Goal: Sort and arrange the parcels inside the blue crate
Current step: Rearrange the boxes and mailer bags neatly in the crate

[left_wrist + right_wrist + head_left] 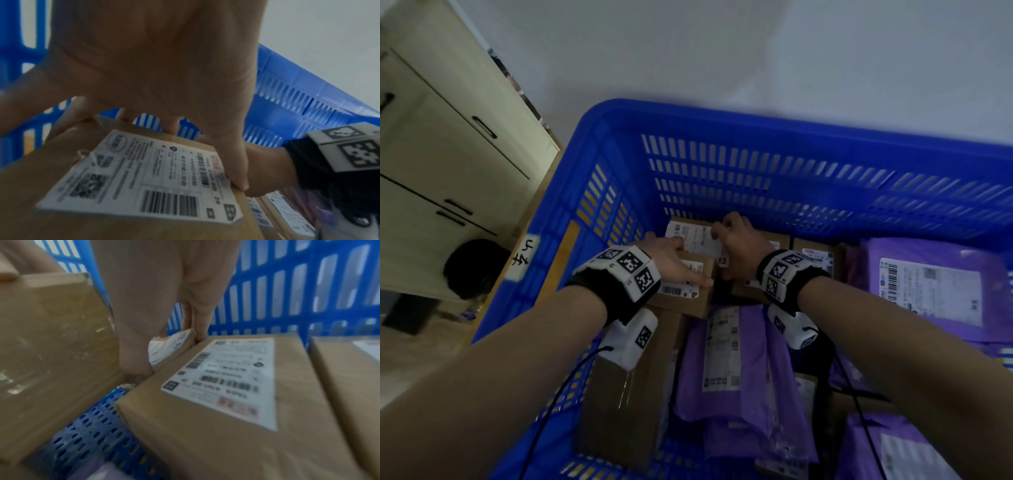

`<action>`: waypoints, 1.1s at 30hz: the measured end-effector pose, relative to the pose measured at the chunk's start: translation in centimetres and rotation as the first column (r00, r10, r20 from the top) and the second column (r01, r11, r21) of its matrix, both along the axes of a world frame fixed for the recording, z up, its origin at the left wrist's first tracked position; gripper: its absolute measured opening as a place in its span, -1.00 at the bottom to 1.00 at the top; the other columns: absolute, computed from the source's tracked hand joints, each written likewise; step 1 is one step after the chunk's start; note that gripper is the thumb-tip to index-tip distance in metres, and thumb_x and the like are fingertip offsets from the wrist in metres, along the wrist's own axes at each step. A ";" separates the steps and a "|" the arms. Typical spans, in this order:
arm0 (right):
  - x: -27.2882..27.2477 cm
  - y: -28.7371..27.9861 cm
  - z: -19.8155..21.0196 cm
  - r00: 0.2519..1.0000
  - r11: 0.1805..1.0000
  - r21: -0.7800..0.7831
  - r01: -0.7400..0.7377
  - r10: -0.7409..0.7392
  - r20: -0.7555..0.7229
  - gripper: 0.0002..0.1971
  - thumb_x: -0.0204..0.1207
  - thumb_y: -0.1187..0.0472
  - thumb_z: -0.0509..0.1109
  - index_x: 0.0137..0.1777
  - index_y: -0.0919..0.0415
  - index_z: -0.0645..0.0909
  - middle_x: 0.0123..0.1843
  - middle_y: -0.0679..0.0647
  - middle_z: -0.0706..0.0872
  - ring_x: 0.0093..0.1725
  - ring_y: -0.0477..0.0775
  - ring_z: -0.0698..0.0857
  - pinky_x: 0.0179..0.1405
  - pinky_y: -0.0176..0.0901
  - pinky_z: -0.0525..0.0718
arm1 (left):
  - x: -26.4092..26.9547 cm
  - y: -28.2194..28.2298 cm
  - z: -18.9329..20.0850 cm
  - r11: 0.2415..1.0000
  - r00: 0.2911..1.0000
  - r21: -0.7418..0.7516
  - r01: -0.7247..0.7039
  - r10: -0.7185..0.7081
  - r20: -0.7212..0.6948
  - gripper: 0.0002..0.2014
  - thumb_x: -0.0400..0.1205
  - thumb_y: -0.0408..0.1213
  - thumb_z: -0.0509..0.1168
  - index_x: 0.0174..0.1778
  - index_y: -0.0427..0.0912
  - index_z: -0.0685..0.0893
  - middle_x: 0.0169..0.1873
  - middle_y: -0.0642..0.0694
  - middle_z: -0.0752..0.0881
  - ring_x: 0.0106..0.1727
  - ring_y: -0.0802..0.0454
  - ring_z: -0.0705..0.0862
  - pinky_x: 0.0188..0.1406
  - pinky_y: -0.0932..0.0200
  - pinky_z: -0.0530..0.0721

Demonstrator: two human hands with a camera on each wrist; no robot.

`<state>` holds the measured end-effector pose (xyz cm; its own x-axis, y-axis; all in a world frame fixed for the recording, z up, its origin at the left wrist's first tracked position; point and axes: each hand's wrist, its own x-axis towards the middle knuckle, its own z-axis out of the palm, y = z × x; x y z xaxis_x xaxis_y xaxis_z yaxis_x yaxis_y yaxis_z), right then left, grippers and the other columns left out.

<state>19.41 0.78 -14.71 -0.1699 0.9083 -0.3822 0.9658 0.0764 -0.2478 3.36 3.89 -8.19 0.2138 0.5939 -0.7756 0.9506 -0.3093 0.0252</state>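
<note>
The blue crate holds cardboard boxes along its far wall and purple mailer bags nearer me. My left hand spans a labelled cardboard box, thumb on its right edge and fingers curled over the far edge. Just behind it, my right hand pinches the end of a smaller labelled box close to the far wall. In the right wrist view that smaller box sits wedged between the left-hand box and a flat box.
More labelled boxes line the far wall to the right. A large purple mailer lies at the right side, and a long cardboard box lies under my left forearm. A beige cabinet stands left of the crate.
</note>
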 end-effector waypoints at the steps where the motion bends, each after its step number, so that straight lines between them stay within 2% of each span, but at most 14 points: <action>1: 0.0 0.1 0.0 1.000 1.000 -0.003 -0.005 0.005 0.002 -0.20 0.20 0.11 0.64 0.41 0.18 0.33 0.41 0.24 0.28 0.39 0.29 0.33 0.22 0.15 0.60 | -0.1 0.1 0.0 1.000 1.000 0.008 -0.017 0.017 -0.007 0.01 0.34 0.50 0.23 0.63 0.05 0.13 0.60 -0.05 0.25 0.60 -0.12 0.22 0.54 -0.01 0.32; 3: -0.3 0.1 -0.1 1.000 1.000 -0.008 -0.010 0.010 0.006 -0.18 0.22 0.12 0.64 0.44 0.18 0.31 0.42 0.25 0.27 0.40 0.30 0.33 0.24 0.15 0.60 | -0.1 0.1 -0.1 0.999 0.999 0.030 -0.039 0.040 -0.032 0.01 0.36 0.48 0.23 0.65 0.04 0.10 0.61 -0.08 0.23 0.61 -0.14 0.22 0.54 0.00 0.32; 5: -0.7 0.0 -0.2 1.000 1.000 -0.025 -0.003 0.004 0.012 -0.19 0.28 0.15 0.61 0.49 0.17 0.27 0.45 0.28 0.26 0.41 0.33 0.35 0.25 0.15 0.59 | 0.0 0.0 -0.5 0.998 0.998 0.052 -0.020 0.023 -0.052 0.00 0.35 0.49 0.22 0.63 0.04 0.13 0.57 -0.09 0.31 0.54 -0.12 0.33 0.47 0.00 0.39; 7: -1.0 -0.1 -0.3 1.000 0.999 -0.047 -0.003 0.004 0.027 -0.23 0.38 0.18 0.53 0.54 0.18 0.23 0.50 0.31 0.24 0.43 0.36 0.37 0.26 0.15 0.59 | 0.2 -0.1 -0.9 0.998 0.997 0.067 0.004 0.001 -0.073 0.02 0.31 0.54 0.19 0.62 0.05 0.14 0.54 -0.08 0.36 0.51 -0.13 0.37 0.49 -0.08 0.36; 9: -1.1 -0.3 0.1 1.000 0.998 -0.061 -0.008 0.009 0.021 -0.30 0.48 0.17 0.45 0.56 0.20 0.22 0.53 0.33 0.25 0.44 0.35 0.39 0.28 0.16 0.58 | 0.3 -0.3 -1.3 0.996 0.995 0.083 0.028 -0.019 -0.103 0.10 0.23 0.61 0.13 0.62 0.06 0.13 0.55 -0.13 0.32 0.57 -0.22 0.26 0.57 -0.26 0.16; 11: -0.9 -0.4 0.9 1.000 0.998 -0.068 0.008 -0.010 -0.025 -0.36 0.51 0.15 0.42 0.55 0.23 0.26 0.49 0.30 0.34 0.40 0.31 0.47 0.25 0.12 0.60 | 0.4 -0.7 -1.3 0.994 0.993 0.105 0.040 -0.028 -0.116 0.13 0.20 0.63 0.10 0.64 0.07 0.10 0.59 -0.22 0.23 0.61 -0.33 0.11 0.57 -0.34 0.09; 14: -0.2 -0.9 3.0 0.994 0.989 -0.126 0.080 -0.089 -0.070 -0.50 0.54 0.13 0.40 0.43 0.28 0.42 0.35 0.26 0.53 0.25 0.24 0.60 0.09 -0.04 0.67 | 0.5 -1.1 -0.9 0.990 0.995 0.141 0.029 -0.015 -0.099 0.08 0.32 0.56 0.13 0.67 0.05 -0.02 0.64 -0.27 0.03 0.63 -0.36 0.01 0.57 -0.26 0.17; 16: 0.0 -1.7 4.2 0.992 0.983 -0.158 0.096 -0.109 -0.070 -0.62 0.55 0.09 0.38 0.23 0.35 0.61 0.21 0.26 0.68 0.12 0.24 0.69 -0.04 -0.07 0.71 | 0.3 -1.2 -0.6 0.988 0.998 0.156 0.023 -0.013 -0.064 0.09 0.34 0.54 0.16 0.67 0.02 -0.05 0.63 -0.28 0.05 0.61 -0.36 0.05 0.56 -0.23 0.21; 18: -0.1 -3.0 4.7 0.991 0.971 -0.232 0.065 -0.090 -0.100 -0.66 0.51 0.07 0.43 0.12 0.35 0.69 0.12 0.25 0.75 0.07 0.23 0.72 0.01 0.00 0.74 | -0.1 -1.3 -0.9 0.986 1.000 0.166 0.011 -0.008 -0.019 0.15 0.30 0.54 0.21 0.66 -0.01 -0.09 0.62 -0.28 0.11 0.60 -0.38 0.09 0.54 -0.24 0.24; 19: -0.2 -3.8 4.7 0.987 0.958 -0.282 0.050 -0.090 -0.130 -0.66 0.49 0.08 0.46 0.14 0.31 0.69 0.13 0.19 0.75 0.09 0.20 0.71 0.05 -0.03 0.71 | -0.2 -1.4 -1.1 0.985 1.000 0.172 0.017 -0.015 -0.013 0.17 0.28 0.54 0.23 0.66 -0.03 -0.09 0.61 -0.28 0.12 0.60 -0.38 0.10 0.54 -0.25 0.24; 24: -1.7 -7.0 2.8 0.994 0.915 -0.398 -0.068 0.027 -0.107 -0.41 0.50 0.06 0.44 0.50 0.20 0.40 0.43 0.17 0.55 0.34 0.16 0.58 0.29 -0.08 0.59 | 0.2 -3.1 -0.6 0.966 0.999 0.255 0.036 -0.039 0.008 0.16 0.34 0.48 0.26 0.67 -0.13 -0.08 0.63 -0.28 0.00 0.63 -0.34 0.02 0.54 -0.24 0.18; 26: -2.5 -7.5 2.0 0.995 0.903 -0.418 -0.103 0.095 -0.041 -0.33 0.48 0.02 0.46 0.53 0.21 0.34 0.44 0.18 0.51 0.35 0.19 0.56 0.29 -0.09 0.57 | 0.3 -3.4 -0.8 0.961 0.999 0.276 0.032 -0.037 0.013 0.14 0.35 0.50 0.22 0.67 -0.10 -0.07 0.64 -0.28 -0.01 0.63 -0.36 0.00 0.55 -0.25 0.15; 30: -4.2 -7.8 1.2 0.954 0.881 -0.437 -0.180 0.265 0.142 -0.05 0.31 -0.29 0.48 0.59 0.19 0.24 0.52 0.19 0.43 0.45 0.24 0.47 0.42 0.07 0.50 | 0.1 -3.5 -1.5 0.961 0.998 0.276 -0.030 0.013 0.061 0.05 0.33 0.47 0.28 0.65 0.05 0.03 0.64 -0.28 -0.07 0.63 -0.39 -0.08 0.57 -0.37 0.10; 33: -4.3 -8.1 0.0 0.930 0.871 -0.466 -0.159 0.291 0.226 -0.06 0.39 -0.17 0.47 0.65 0.18 0.11 0.65 0.21 0.21 0.60 0.27 0.27 0.54 0.09 0.28 | 0.0 -3.3 -1.9 0.952 0.995 0.301 -0.053 0.026 0.092 0.02 0.28 0.48 0.30 0.60 0.11 0.13 0.63 -0.24 -0.03 0.61 -0.37 -0.05 0.49 -0.48 0.16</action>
